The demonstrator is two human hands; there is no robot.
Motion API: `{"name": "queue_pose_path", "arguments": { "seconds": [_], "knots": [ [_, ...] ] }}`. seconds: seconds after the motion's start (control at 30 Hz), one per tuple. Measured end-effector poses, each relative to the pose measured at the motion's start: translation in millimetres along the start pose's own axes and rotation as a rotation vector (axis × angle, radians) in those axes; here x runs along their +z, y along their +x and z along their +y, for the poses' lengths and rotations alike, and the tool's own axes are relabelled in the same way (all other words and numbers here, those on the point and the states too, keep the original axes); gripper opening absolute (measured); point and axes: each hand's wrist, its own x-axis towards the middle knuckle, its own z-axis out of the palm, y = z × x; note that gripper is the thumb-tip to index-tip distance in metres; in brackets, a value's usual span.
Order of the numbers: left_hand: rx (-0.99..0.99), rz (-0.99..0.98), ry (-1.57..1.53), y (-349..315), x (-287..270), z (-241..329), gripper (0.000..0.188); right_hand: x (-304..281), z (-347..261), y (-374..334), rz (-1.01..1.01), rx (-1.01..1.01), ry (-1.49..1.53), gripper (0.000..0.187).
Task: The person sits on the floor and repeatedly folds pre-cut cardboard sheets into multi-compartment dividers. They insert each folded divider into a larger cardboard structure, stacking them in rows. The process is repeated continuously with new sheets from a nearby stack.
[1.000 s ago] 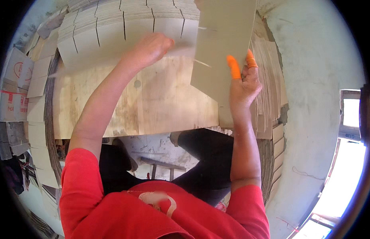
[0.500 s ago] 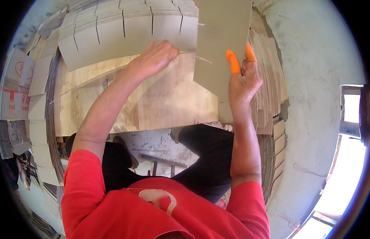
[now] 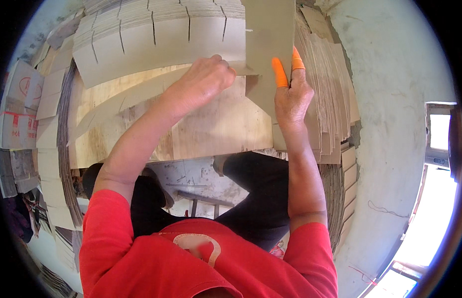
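Observation:
My left hand [image 3: 208, 77] is closed, palm down, above the wooden board. A long, thin cardboard strip [image 3: 134, 92] runs out from under it to the left, and its right end reaches the sheet by my other hand. Orange finger covers sit on the thumb and forefinger of my right hand [image 3: 294, 97]. Thumb and fingers there pinch the edge of a grey-brown cardboard sheet [image 3: 270, 37], held upright over the board's right side. The fingers behind the sheet are partly hidden.
A slotted cardboard stack [image 3: 166, 42] lies across the far side of the wooden board [image 3: 211, 129]. More cardboard pieces [image 3: 325, 94] lean at the right, beside a pale wall [image 3: 385, 109]. At the left stand cardboard stacks [image 3: 49, 134] and a printed carton [image 3: 22, 109].
My right hand has moved left with the cardboard sheet. My left hand has shifted slightly right, and the cardboard strip beneath it now shows, stretched toward the sheet.

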Motion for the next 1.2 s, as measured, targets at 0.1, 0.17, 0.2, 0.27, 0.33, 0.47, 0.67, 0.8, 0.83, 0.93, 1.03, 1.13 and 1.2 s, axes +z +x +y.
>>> {"name": "queue_pose_path", "arguments": {
  "seconds": [0.1,0.17,0.2,0.27,0.33,0.47,0.67,0.8,0.83,0.93,1.03,1.13,1.2],
  "knots": [
    [-0.009,0.018,0.011,-3.8,-3.1,0.4,0.006,0.3,3.8,1.6,-0.019,-0.108,0.017,0.069],
    [-0.045,0.017,0.011,-7.0,-4.0,-1.4,0.005,-9.2,-3.7,-0.9,-0.152,-0.105,-0.040,0.079],
    [-0.066,0.014,0.013,-7.2,-4.2,-1.4,0.005,-11.6,-3.6,-4.0,-0.195,-0.097,0.000,0.083],
    [-0.079,0.022,0.020,-8.2,-3.9,-2.9,0.005,-14.5,-3.1,-10.2,-0.280,-0.080,0.082,0.091],
    [-0.061,0.043,0.027,-9.7,-2.6,-5.7,0.005,-18.2,-7.9,-14.2,-0.311,-0.009,0.122,0.092],
    [-0.024,0.037,0.020,-8.2,-2.6,0.6,0.004,-15.2,-11.3,-17.7,-0.334,0.041,0.136,0.093],
    [-0.032,0.009,0.027,-11.7,-2.6,4.2,0.005,-8.9,-2.7,-17.6,-0.313,-0.039,0.050,0.093],
    [0.046,0.121,-0.016,-14.2,-11.8,12.0,0.008,-4.6,-5.9,-18.7,-0.366,-0.017,0.038,0.089],
    [0.086,0.181,-0.057,-13.2,-12.5,15.3,0.008,3.9,0.6,-21.4,-0.379,-0.019,-0.011,0.088],
    [0.093,0.064,-0.072,-12.3,-12.6,20.8,0.017,17.8,13.7,-27.1,-0.407,-0.008,-0.051,0.086],
    [-0.192,-0.298,-0.477,-0.2,-43.9,12.2,0.034,22.0,19.9,-32.9,-0.370,-0.052,-0.007,0.086],
    [-0.275,0.034,-0.553,8.6,-43.4,-26.1,0.051,19.4,10.3,-34.4,-0.324,-0.039,0.066,0.085],
    [-0.351,-0.007,-0.145,32.3,-34.0,-60.8,0.053,18.5,6.8,-34.5,-0.297,-0.016,0.082,0.084]
  ]
}}
